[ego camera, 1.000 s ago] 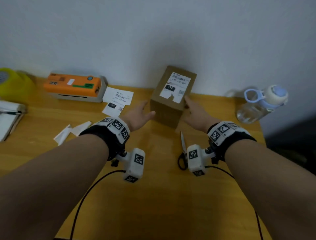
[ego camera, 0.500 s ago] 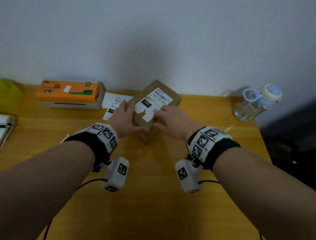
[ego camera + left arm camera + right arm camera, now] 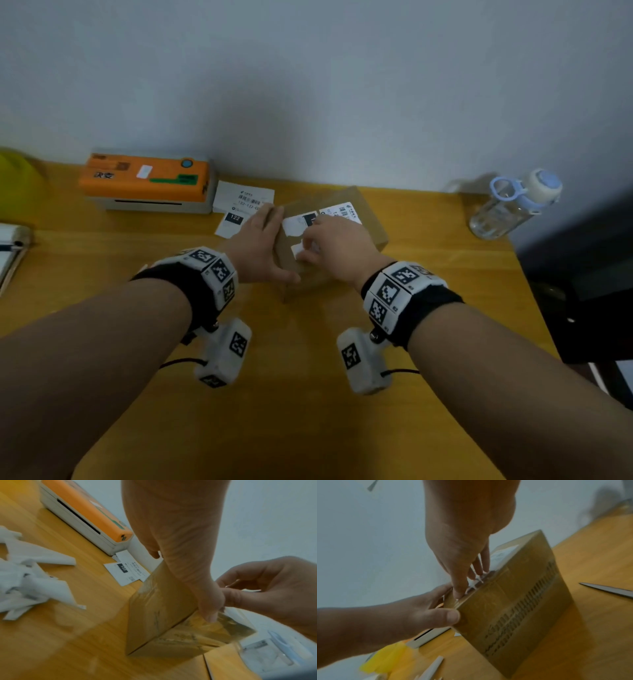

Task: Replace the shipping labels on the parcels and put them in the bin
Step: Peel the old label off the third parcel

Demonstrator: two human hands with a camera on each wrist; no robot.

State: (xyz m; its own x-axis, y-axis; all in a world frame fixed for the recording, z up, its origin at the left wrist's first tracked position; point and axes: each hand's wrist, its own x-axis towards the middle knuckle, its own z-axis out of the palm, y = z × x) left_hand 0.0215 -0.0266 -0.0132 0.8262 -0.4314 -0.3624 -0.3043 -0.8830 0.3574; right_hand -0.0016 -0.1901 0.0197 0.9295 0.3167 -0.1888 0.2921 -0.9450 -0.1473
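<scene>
Cardboard parcel (image 3: pixel 346 246), a brown taped box, rests on the wooden table (image 3: pixel 308 394) near the back wall. Its top bears a partly torn white shipping label (image 3: pixel 342 210). Left hand (image 3: pixel 258 248) grips the box's left corner, thumb on the near face. Right hand (image 3: pixel 337 248) pinches the label's torn edge.

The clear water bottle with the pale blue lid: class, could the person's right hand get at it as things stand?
Probably yes: the clear water bottle stands alone with bare wooden table between, but the right hand is picking at the brown cardboard box's torn white label.
</scene>
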